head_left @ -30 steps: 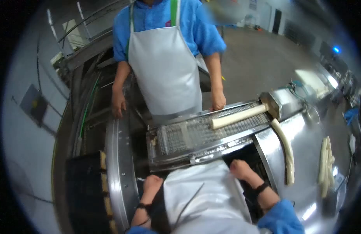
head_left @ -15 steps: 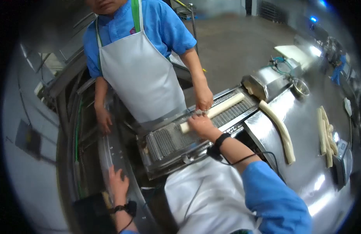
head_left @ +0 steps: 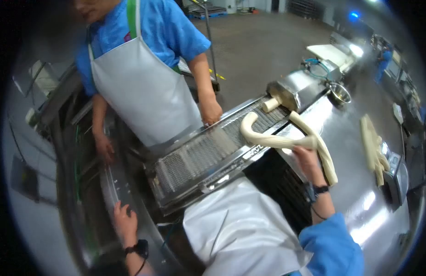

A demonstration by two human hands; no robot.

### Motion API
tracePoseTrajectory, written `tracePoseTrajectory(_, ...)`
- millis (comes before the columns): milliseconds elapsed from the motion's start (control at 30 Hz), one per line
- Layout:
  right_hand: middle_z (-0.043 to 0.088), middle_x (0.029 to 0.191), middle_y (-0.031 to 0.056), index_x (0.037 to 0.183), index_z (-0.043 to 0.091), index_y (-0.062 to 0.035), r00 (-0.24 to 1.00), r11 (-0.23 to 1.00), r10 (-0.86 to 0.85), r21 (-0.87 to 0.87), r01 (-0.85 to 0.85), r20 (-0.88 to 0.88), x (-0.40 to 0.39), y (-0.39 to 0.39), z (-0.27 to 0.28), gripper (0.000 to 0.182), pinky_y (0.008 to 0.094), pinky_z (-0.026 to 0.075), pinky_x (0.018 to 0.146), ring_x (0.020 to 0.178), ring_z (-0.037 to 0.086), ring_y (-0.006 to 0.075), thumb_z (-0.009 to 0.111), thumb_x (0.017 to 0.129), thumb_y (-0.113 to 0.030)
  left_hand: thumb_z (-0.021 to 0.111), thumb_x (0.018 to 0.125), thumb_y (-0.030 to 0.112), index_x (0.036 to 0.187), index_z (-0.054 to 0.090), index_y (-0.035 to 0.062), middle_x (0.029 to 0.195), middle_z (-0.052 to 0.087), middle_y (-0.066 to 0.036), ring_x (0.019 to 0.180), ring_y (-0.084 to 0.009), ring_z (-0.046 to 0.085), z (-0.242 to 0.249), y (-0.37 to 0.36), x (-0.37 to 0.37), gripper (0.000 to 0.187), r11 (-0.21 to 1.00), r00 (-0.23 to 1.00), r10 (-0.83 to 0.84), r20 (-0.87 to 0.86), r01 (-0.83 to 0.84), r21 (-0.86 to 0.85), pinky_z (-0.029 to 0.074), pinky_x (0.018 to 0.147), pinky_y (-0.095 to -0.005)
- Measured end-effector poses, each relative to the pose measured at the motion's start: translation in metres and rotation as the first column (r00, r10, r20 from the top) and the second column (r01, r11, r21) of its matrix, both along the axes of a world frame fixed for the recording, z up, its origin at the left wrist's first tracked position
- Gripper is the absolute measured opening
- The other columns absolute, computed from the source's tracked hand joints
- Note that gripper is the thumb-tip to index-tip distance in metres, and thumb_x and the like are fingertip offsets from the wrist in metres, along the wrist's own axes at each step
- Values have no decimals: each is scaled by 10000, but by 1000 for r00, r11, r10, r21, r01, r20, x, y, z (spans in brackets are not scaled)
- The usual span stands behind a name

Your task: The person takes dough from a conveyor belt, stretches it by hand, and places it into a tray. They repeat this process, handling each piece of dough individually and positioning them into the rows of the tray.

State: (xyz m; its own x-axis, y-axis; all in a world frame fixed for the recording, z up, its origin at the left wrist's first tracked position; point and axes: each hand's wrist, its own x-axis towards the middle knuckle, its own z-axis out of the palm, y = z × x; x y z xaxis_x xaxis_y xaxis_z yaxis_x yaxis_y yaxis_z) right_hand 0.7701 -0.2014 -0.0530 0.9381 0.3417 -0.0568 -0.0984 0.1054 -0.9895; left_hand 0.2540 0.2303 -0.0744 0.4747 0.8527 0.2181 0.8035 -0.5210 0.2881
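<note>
My right hand (head_left: 307, 158) grips one end of a pale dough roll (head_left: 272, 140), which bends in a hook over the mesh conveyor (head_left: 194, 158). A second long dough roll (head_left: 325, 165) lies on the steel table just beyond that hand, crossing behind the held one. Over the metal rail at lower left, my left hand (head_left: 125, 223) has its fingers apart and holds nothing. A short dough end (head_left: 271, 105) shows on the mesh beside the metal machine housing (head_left: 295, 92).
Across the conveyor stands a person in a white apron (head_left: 139, 87), one hand at its far edge. On the steel table (head_left: 351, 202) are more dough pieces (head_left: 370, 142), a scale (head_left: 399, 177) and a metal bowl (head_left: 340, 93).
My right hand has moved from the mesh to the right and now holds a dough roll. The straight roll that lay along the mesh is no longer there. The view has shifted.
</note>
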Motion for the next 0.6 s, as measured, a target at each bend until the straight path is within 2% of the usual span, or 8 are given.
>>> tracePoseTrajectory(100, 625, 1020, 62, 1116, 589, -25, 932, 928, -363, -94, 359, -22, -27, -100, 23, 340, 306, 514, 789, 881, 624, 174, 712, 808, -101, 655, 778, 50, 1028, 665, 12, 1389, 484, -188, 1322, -369, 412, 15, -8, 6, 253, 1000, 1000, -20, 7, 20, -23, 359, 1092, -450)
tracePoseTrajectory(133, 625, 1020, 62, 1116, 589, -25, 924, 920, -381, -104, 377, -19, -34, -125, 24, 340, 306, 514, 789, 881, 624, 174, 712, 808, -101, 654, 779, 48, 1029, 663, 10, 1387, 486, -187, 1327, -369, 406, 16, -7, 6, 253, 1000, 1000, -7, -12, 6, -27, 354, 1094, -454)
tracePoseTrajectory(200, 626, 1020, 91, 1097, 588, -14, 903, 818, -270, -416, 398, 333, -48, -161, 31, 397, 359, 504, 833, 919, 617, 232, 736, 744, -119, 655, 778, 45, 1031, 656, 8, 1385, 483, -188, 1338, -371, 391, 11, -4, 5, 256, 1000, 999, -16, -32, 15, -10, 340, 1104, -463)
tracePoseTrajectory(233, 626, 1020, 91, 1097, 588, -14, 900, 810, -286, -419, 411, 330, -55, -170, 37, 397, 359, 504, 833, 919, 617, 232, 736, 744, -119, 655, 778, 45, 1031, 656, 8, 1385, 483, -188, 1338, -371, 391, 7, -2, 3, 256, 999, 999, -33, -37, 33, -12, 340, 1104, -463)
tracePoseTrajectory(300, 612, 1096, 123, 1130, 582, -29, 786, 526, -53, -652, 547, 616, -60, -157, 62, 466, 393, 477, 890, 1012, 594, 298, 727, 707, -161, 659, 772, 43, 1034, 651, 11, 1390, 475, -189, 1334, -378, 392, 4, -1, 2, 263, 999, 999, -33, -31, 33, 18, 337, 1107, -468)
tracePoseTrajectory(367, 578, 1207, 148, 1175, 592, -69, 729, 493, 175, -700, 516, 661, -40, -144, 67, 502, 435, 415, 992, 1142, 519, 343, 702, 699, -189, 657, 768, 34, 1030, 648, 6, 1390, 473, -189, 1333, -379, 393, 8, -6, 2, 263, 999, 998, -38, -55, 39, 25, 337, 1108, -468)
tracePoseTrajectory(533, 405, 1480, 119, 1336, 551, -285, 618, 256, 645, -889, 380, 450, 22, -63, 56, 632, 609, 249, 1113, 1363, 329, 423, 696, 732, -171, 644, 761, 14, 1018, 637, -20, 1386, 472, -193, 1334, -376, 389, 9, -25, -11, 259, 996, 992, -62, -111, 69, 58, 335, 1109, -460)
tracePoseTrajectory(600, 336, 1531, 33, 1361, 508, -367, 546, 198, 709, -869, 452, 446, 52, -44, 46, 597, 610, 351, 1036, 1350, 361, 393, 633, 803, -196, 651, 753, 89, 1021, 664, 9, 1372, 501, -152, 1288, -345, 452, 2, -26, -21, 280, 988, 988, -65, -138, 83, 127, 370, 1085, -460)
